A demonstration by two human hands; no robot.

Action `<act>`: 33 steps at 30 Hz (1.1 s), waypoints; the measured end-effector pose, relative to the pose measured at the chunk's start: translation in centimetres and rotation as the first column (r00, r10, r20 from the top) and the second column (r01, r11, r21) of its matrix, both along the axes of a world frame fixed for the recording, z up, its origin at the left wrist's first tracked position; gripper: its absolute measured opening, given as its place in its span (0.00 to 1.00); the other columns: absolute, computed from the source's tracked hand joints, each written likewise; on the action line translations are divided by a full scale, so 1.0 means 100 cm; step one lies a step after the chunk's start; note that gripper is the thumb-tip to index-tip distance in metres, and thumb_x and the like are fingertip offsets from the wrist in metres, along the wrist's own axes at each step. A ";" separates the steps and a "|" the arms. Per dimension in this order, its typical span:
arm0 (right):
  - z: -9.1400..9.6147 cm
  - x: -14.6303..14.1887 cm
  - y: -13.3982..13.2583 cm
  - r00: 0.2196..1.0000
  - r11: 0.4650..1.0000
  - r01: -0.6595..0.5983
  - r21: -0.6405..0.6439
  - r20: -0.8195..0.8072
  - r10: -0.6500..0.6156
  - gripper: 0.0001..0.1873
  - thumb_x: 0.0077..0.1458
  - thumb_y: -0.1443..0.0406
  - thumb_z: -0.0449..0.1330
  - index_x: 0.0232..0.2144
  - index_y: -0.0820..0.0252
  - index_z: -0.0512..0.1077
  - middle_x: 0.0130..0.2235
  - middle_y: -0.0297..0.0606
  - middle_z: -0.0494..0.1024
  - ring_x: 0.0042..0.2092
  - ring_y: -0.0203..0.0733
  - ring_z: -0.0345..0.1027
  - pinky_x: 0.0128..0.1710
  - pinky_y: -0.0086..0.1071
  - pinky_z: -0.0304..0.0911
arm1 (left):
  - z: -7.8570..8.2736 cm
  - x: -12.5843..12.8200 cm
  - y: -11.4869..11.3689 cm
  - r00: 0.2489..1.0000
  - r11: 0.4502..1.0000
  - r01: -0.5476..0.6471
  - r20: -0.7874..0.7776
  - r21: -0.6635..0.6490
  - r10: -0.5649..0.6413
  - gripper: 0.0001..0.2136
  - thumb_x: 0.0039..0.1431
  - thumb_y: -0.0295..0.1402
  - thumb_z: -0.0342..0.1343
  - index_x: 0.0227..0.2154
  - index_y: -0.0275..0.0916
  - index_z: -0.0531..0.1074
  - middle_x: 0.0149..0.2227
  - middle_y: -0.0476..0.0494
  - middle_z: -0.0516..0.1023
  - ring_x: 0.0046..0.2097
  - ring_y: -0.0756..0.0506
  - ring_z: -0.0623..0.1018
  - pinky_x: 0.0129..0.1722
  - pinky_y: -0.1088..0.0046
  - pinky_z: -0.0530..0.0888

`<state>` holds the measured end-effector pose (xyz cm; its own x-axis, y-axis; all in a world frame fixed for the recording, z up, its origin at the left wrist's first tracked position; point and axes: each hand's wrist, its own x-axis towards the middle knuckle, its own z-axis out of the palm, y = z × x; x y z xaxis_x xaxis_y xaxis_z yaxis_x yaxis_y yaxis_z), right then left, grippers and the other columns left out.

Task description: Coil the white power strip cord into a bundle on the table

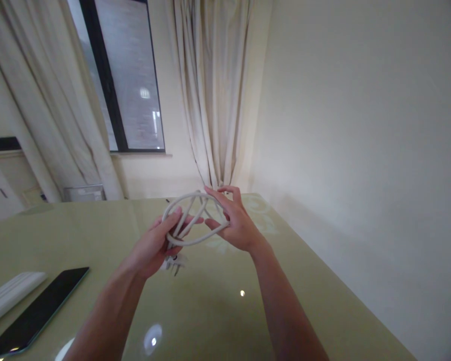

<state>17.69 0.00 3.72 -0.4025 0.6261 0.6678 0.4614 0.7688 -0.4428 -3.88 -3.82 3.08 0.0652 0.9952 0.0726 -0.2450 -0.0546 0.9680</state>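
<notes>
A white power cord (195,242) is held in several loose loops above the table. My left hand (160,244) grips the left side of the coil, thumb on top and fingers beneath. Below that hand hangs the cord's plug (175,262), its metal prongs pointing down. On the coil's right side is my right hand (236,218), with the cord between its thumb and bent fingers. Some of its fingers are hidden behind the loops.
The glossy green tabletop (206,311) runs along a bare wall (361,150) on the right. A dark flat tablet-like slab (41,306) and a long white ridged object (11,296) lie at the left. Curtains (214,90) and a window (131,75) are behind.
</notes>
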 end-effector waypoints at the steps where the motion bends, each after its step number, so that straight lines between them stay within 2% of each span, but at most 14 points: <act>1: 0.001 0.003 -0.001 0.999 0.999 -0.047 -0.017 0.009 0.047 0.47 0.56 0.58 0.70 0.72 0.44 0.55 0.66 0.48 0.57 0.51 0.44 0.70 0.51 0.39 0.72 | -0.001 0.000 0.001 1.000 1.000 -0.011 -0.011 -0.024 0.011 0.26 0.49 0.57 0.68 0.33 0.34 0.79 0.25 0.50 0.69 0.20 0.56 0.56 0.14 0.80 0.52; 4: 0.007 0.008 -0.009 0.990 0.990 -0.138 0.020 0.041 0.137 0.68 0.40 0.49 0.78 0.75 0.47 0.47 0.72 0.51 0.48 0.65 0.56 0.60 0.62 0.48 0.65 | -0.005 0.002 0.003 0.990 0.993 -0.120 -0.074 -0.019 0.119 0.26 0.52 0.59 0.64 0.30 0.35 0.78 0.24 0.51 0.67 0.19 0.56 0.57 0.14 0.80 0.51; 5: 0.011 0.008 -0.014 0.987 0.986 -0.157 0.058 0.054 0.154 0.70 0.37 0.47 0.79 0.74 0.48 0.48 0.73 0.50 0.48 0.69 0.59 0.54 0.65 0.50 0.61 | -0.006 0.003 0.003 0.983 0.990 -0.142 -0.118 -0.004 0.141 0.27 0.54 0.60 0.62 0.29 0.36 0.78 0.23 0.52 0.65 0.19 0.56 0.57 0.15 0.80 0.51; 6: 0.016 0.007 -0.019 0.984 0.980 -0.170 0.103 0.072 0.163 0.66 0.39 0.46 0.78 0.74 0.48 0.51 0.73 0.49 0.51 0.71 0.59 0.50 0.67 0.51 0.57 | -0.007 0.004 0.002 0.975 0.990 -0.141 -0.170 0.013 0.141 0.27 0.55 0.60 0.61 0.28 0.36 0.78 0.22 0.53 0.63 0.18 0.56 0.57 0.15 0.80 0.51; 7: 0.020 0.006 -0.024 0.981 0.973 -0.180 0.146 0.098 0.167 0.57 0.46 0.48 0.75 0.72 0.47 0.55 0.72 0.46 0.56 0.71 0.56 0.51 0.68 0.51 0.54 | -0.008 0.005 0.001 0.967 0.992 -0.122 -0.222 0.034 0.127 0.27 0.57 0.60 0.60 0.28 0.36 0.78 0.21 0.54 0.61 0.19 0.56 0.57 0.15 0.80 0.51; 9: 0.025 0.000 -0.034 0.973 0.961 -0.181 0.208 0.181 0.144 0.35 0.61 0.55 0.68 0.67 0.46 0.64 0.65 0.42 0.69 0.67 0.50 0.59 0.67 0.48 0.52 | -0.008 0.008 -0.003 0.953 0.995 -0.056 -0.294 0.083 0.078 0.26 0.58 0.59 0.60 0.26 0.36 0.77 0.20 0.54 0.59 0.19 0.56 0.57 0.17 0.81 0.53; 11: 0.027 -0.006 -0.038 0.961 0.960 -0.137 0.246 0.268 0.068 0.25 0.66 0.62 0.63 0.64 0.47 0.67 0.58 0.40 0.77 0.62 0.47 0.66 0.65 0.47 0.51 | -0.006 0.012 -0.007 0.958 0.992 -0.029 -0.281 0.121 0.062 0.24 0.57 0.56 0.62 0.26 0.36 0.75 0.20 0.54 0.59 0.21 0.56 0.58 0.18 0.82 0.55; 16: 0.017 -0.016 -0.031 0.936 0.925 0.016 0.379 0.319 -0.147 0.23 0.70 0.67 0.57 0.65 0.49 0.67 0.48 0.40 0.81 0.53 0.46 0.70 0.59 0.45 0.54 | 0.006 0.021 -0.014 0.989 0.986 -0.133 -0.052 0.105 0.139 0.17 0.53 0.46 0.67 0.39 0.42 0.75 0.23 0.57 0.63 0.20 0.56 0.56 0.15 0.85 0.53; 19: 0.012 -0.019 -0.024 0.940 0.888 0.011 0.459 0.298 -0.166 0.19 0.73 0.68 0.51 0.60 0.47 0.71 0.52 0.40 0.77 0.52 0.42 0.71 0.56 0.41 0.56 | 0.012 0.020 -0.015 0.988 0.988 -0.151 0.034 0.040 0.150 0.19 0.50 0.41 0.68 0.43 0.44 0.72 0.22 0.59 0.63 0.19 0.56 0.54 0.13 0.85 0.53; 24: 0.008 -0.021 -0.016 0.937 0.885 0.019 0.464 0.301 -0.178 0.12 0.71 0.58 0.55 0.50 0.53 0.76 0.56 0.41 0.74 0.49 0.41 0.72 0.51 0.38 0.59 | 0.013 0.017 -0.015 0.993 0.994 -0.106 0.046 0.027 0.105 0.19 0.50 0.37 0.66 0.46 0.43 0.71 0.25 0.56 0.70 0.18 0.57 0.55 0.12 0.85 0.52; 27: 0.005 -0.020 -0.011 0.929 0.890 -0.018 0.456 0.337 -0.154 0.12 0.72 0.58 0.55 0.46 0.55 0.77 0.56 0.40 0.76 0.47 0.41 0.72 0.50 0.38 0.60 | 0.010 0.015 -0.012 0.998 0.997 -0.070 -0.006 0.042 0.070 0.18 0.53 0.38 0.64 0.46 0.44 0.71 0.25 0.56 0.70 0.18 0.56 0.55 0.13 0.83 0.51; 29: 0.002 -0.019 -0.007 0.931 0.900 -0.030 0.434 0.340 -0.132 0.13 0.71 0.57 0.56 0.43 0.55 0.77 0.55 0.40 0.77 0.46 0.42 0.72 0.49 0.38 0.61 | 0.007 0.011 -0.008 0.991 0.993 -0.076 -0.100 0.089 0.085 0.16 0.56 0.39 0.62 0.46 0.43 0.72 0.26 0.55 0.71 0.20 0.54 0.62 0.16 0.81 0.58; 31: 0.000 -0.019 -0.003 0.941 0.915 -0.015 0.404 0.314 -0.123 0.12 0.70 0.57 0.58 0.41 0.56 0.78 0.53 0.40 0.78 0.47 0.43 0.72 0.49 0.39 0.63 | 0.002 0.005 -0.001 0.956 0.977 -0.088 -0.258 0.193 0.137 0.13 0.59 0.40 0.60 0.45 0.42 0.74 0.28 0.52 0.74 0.28 0.50 0.71 0.26 0.77 0.69; 33: -0.002 -0.019 0.002 0.959 0.924 0.014 0.383 0.258 -0.121 0.09 0.69 0.60 0.59 0.40 0.56 0.79 0.51 0.40 0.80 0.50 0.46 0.71 0.51 0.40 0.64 | -0.002 -0.004 0.007 0.884 0.948 -0.086 -0.416 0.306 0.215 0.12 0.61 0.41 0.57 0.42 0.40 0.76 0.31 0.48 0.77 0.36 0.46 0.75 0.35 0.73 0.72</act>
